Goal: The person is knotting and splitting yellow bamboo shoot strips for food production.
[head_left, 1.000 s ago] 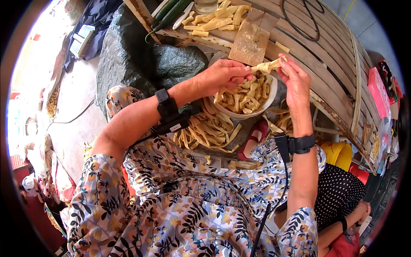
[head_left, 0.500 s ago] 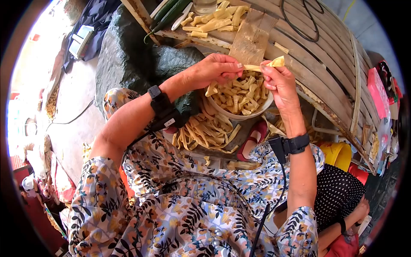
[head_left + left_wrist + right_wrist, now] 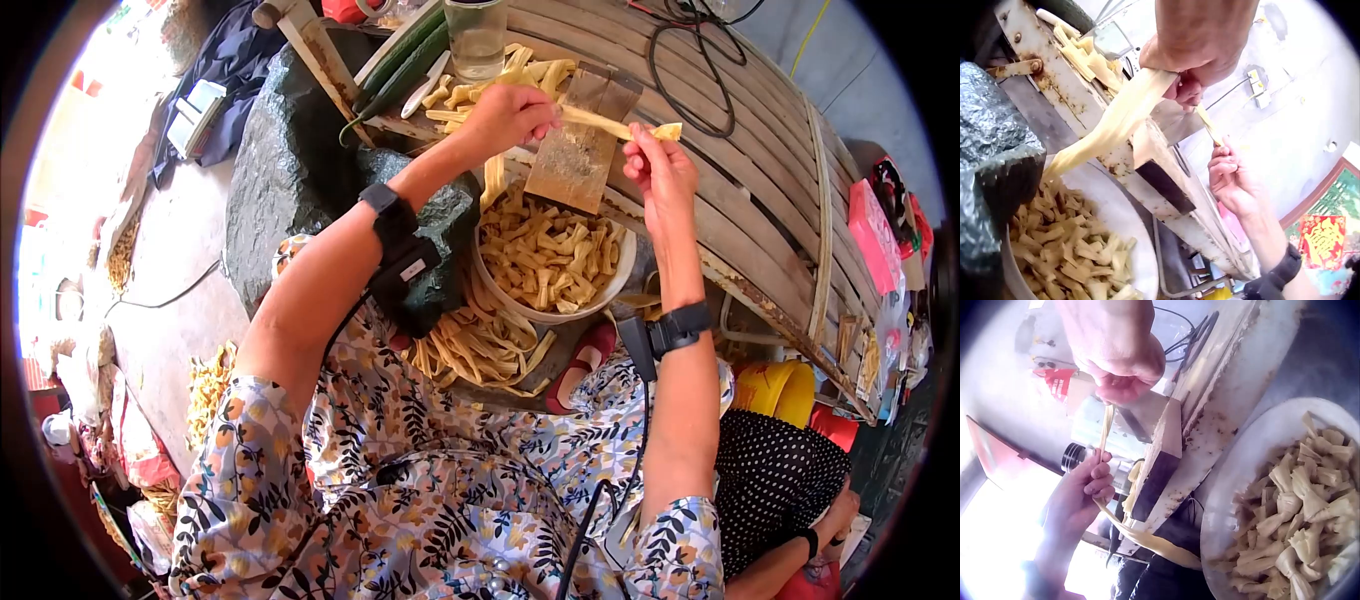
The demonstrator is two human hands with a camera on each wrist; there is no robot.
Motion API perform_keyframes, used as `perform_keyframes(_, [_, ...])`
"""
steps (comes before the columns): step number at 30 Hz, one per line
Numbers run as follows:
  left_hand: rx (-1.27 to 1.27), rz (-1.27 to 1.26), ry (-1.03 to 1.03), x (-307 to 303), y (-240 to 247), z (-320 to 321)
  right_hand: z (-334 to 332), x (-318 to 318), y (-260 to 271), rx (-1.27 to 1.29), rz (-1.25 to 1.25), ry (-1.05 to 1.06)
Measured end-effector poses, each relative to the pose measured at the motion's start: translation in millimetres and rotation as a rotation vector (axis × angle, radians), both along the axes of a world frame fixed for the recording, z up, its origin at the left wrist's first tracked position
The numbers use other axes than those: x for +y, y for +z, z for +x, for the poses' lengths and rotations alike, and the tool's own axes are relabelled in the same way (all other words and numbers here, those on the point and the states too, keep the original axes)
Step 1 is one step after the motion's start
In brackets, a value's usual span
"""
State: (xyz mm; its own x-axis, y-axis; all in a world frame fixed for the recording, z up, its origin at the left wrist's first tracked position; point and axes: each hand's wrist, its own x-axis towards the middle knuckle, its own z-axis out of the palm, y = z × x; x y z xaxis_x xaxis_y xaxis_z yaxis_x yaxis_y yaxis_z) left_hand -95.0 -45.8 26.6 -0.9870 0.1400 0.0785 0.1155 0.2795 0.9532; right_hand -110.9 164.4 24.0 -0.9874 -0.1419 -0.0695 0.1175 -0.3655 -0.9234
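A pale yellow tofu skin strip [image 3: 598,121] stretches between the two hands above the wooden board [image 3: 570,165] at the bench edge. My left hand [image 3: 508,120] pinches it with curled fingers, and a long tail [image 3: 1116,119] droops from there to the basin. My right hand [image 3: 663,178] pinches the other side between thumb and fingers, a short wider end sticking out past them. Below stands a white basin [image 3: 630,268] of short, knotted tofu skin pieces [image 3: 550,250]. In the right wrist view, my right hand [image 3: 1122,365] hides part of the strip in its grip.
Longer strips [image 3: 470,345] lie on the ground by the basin. On the slatted bench [image 3: 760,190] are cucumbers [image 3: 405,65], a white-handled tool [image 3: 428,85], a glass jar [image 3: 476,40] and a black cable [image 3: 690,120]. Dark green sheeting [image 3: 285,190] stands left; another person in dotted clothing [image 3: 780,470] sits right.
Both hands have moved forward from over the basin to over the board. The wrapped loop seen near the right fingers earlier no longer shows; the strip is now drawn out straight between the hands.
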Motion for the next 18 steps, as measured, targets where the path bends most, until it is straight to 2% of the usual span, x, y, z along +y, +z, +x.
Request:
perform_keyframes(2, [0.069, -0.086, 0.073, -1, -8, -13, -9, -7, -3, 0.022, -0.005, -0.043])
perform_keyframes(5, [0.157, -0.065, 0.098, 1, -15, -21, -18, -11, -7, 0.034, -0.008, -0.062])
perform_keyframes(12, [0.120, -0.065, 0.138, -1, -17, -25, -27, -16, -12, 0.025, -0.022, -0.070])
perform_keyframes(15, [0.163, -0.146, 0.187, -4, -33, -25, -31, -18, -27, 0.067, 0.128, -0.041])
perform_keyframes(17, [0.201, -0.174, 0.260, -1, -43, -22, -29, -12, -35, 0.061, 0.302, -0.118])
perform_keyframes(18, [0.144, -0.134, 0.223, -2, -39, -18, -23, -10, -32, 0.053, 0.389, -0.154])
